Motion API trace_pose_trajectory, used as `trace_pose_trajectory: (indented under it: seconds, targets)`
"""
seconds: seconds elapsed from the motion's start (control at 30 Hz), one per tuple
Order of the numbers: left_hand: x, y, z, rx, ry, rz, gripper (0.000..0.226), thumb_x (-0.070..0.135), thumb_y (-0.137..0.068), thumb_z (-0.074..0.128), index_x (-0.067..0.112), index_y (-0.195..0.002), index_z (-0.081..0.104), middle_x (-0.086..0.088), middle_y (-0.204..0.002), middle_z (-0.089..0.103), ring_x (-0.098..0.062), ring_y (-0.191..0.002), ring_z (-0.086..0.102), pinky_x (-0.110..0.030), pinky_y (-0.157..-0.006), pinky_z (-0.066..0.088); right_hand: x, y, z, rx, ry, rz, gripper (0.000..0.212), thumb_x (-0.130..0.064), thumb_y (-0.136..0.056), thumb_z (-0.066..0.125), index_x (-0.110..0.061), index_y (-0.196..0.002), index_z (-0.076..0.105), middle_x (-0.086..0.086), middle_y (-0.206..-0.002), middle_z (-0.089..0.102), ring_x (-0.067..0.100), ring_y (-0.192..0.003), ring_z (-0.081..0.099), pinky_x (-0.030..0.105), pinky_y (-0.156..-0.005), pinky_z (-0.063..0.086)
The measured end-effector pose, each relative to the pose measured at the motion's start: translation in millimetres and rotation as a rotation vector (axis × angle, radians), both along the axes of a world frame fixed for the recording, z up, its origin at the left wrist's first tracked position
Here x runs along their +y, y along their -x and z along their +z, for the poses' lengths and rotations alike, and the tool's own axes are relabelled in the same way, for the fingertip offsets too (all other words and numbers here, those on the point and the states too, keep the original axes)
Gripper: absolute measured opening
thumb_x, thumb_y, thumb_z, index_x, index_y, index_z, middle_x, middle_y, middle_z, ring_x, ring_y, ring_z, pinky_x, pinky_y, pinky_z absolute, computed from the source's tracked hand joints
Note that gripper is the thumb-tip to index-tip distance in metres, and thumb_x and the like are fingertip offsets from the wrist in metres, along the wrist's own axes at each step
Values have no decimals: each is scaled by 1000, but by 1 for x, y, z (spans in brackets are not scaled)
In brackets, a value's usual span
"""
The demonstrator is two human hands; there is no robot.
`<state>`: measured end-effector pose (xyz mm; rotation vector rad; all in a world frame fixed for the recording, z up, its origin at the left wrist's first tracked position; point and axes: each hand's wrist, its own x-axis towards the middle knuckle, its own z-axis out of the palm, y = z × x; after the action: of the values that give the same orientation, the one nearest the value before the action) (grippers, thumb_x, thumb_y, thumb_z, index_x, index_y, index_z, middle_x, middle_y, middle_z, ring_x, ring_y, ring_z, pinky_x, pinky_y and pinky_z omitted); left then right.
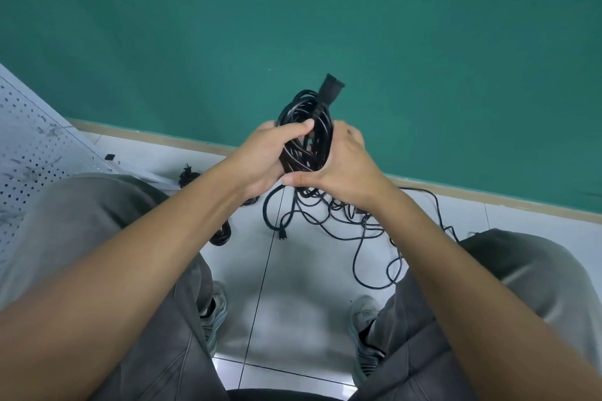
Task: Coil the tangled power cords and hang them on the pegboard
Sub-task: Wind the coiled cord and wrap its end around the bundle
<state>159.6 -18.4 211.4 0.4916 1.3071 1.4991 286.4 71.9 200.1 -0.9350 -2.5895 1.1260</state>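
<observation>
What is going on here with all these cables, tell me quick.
A seated person is coiling a black power cord. The left hand and the right hand both grip the bundle of loops, with a plug end sticking up. More tangled cord lies on the tiled floor below. The pegboard stands at the left; no cord is visible hanging on it.

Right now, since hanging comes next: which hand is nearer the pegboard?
Left. The left hand grips the cord bundle on the side toward the pegboard at far left; the right hand holds the bundle's opposite side, farther away.
</observation>
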Motion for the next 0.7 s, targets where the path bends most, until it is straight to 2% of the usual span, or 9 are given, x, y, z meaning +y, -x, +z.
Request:
trace_pose_trajectory:
  seconds: [0.1, 0.17, 0.23, 0.27, 0.33, 0.43, 0.53, 0.63, 0.7]
  targets:
    - [1, -5, -2, 27, 45, -29, 31, 17, -104, 59, -5, -125, 64, -15, -108, 73, -24, -95, 72, -31, -77, 60, 6, 1, 2, 83, 213, 41, 85, -64, -59, 89, -34, -128, 49, -4, -128, 51, 14, -128, 52, 39, -110, 45]
    - [1, -10, -4, 18, 61, -35, 29, 17, -103, 61, -3, -124, 64, -12, -106, 74, -23, -96, 73, -29, -74, 60, 8, 1, 1, 132, 258, 28, 99, -67, -51, 89, -33, -131, 43, -4, -131, 51, 12, -126, 55, 39, -108, 47]
    - [1, -13, -4, -21, 73, -47, 27, 21, -104, 60, 0, -120, 66, -10, -103, 75, -22, -95, 73, -28, -74, 60, 8, 1, -2, 103, 253, 15, 109, -68, -45, 90, -29, -132, 38, -5, -129, 52, 9, -124, 57, 39, -107, 49]
    - [0, -13, -3, -40, 70, -75, 29, 26, -106, 57, 2, -119, 67, -8, -104, 75, -21, -97, 72, -27, -77, 60, 8, 1, -3, 87, 263, 17, 110, -66, -45, 91, -27, -133, 39, -7, -127, 54, 7, -122, 58, 38, -106, 50]
    - [-2, -11, 1, -74, 40, -178, 46, 43, -108, 45, 7, -129, 65, -7, -117, 74, -20, -112, 70, -29, -92, 57, 8, 0, -5, 87, 289, 10, 108, -60, -49, 94, -26, -136, 40, -9, -125, 56, 3, -118, 60, 36, -106, 50]
    - [-3, -5, 9, -90, 8, -343, 79, 65, -105, 18, 6, -140, 57, -13, -136, 67, -24, -130, 62, -40, -113, 45, 7, -3, -5, 138, 309, -49, 93, -44, -62, 95, -25, -134, 40, -15, -120, 61, -2, -113, 60, 28, -105, 47]
    - [-2, -1, 14, -92, -32, -392, 94, 72, -101, 5, 3, -132, 61, -12, -131, 69, -22, -126, 63, -40, -112, 42, 10, -4, -2, 209, 288, -163, 78, -37, -68, 92, -25, -129, 46, -17, -116, 63, 0, -110, 61, 27, -101, 47]
    - [-1, 0, 16, -70, -76, -440, 103, 74, -98, -2, 0, -141, 55, -15, -141, 63, -24, -134, 57, -44, -117, 35, 12, -5, 1, 315, 306, -225, 67, -31, -69, 89, -23, -123, 49, -11, -111, 65, 2, -104, 64, 28, -95, 50]
    - [0, 1, 18, -17, -74, -481, 106, 74, -97, -6, -1, -143, 54, -17, -142, 62, -26, -137, 55, -47, -121, 32, 10, -6, 2, 401, 363, -204, 56, -19, -75, 88, -19, -117, 51, -9, -103, 65, -2, -94, 66, 22, -86, 51]
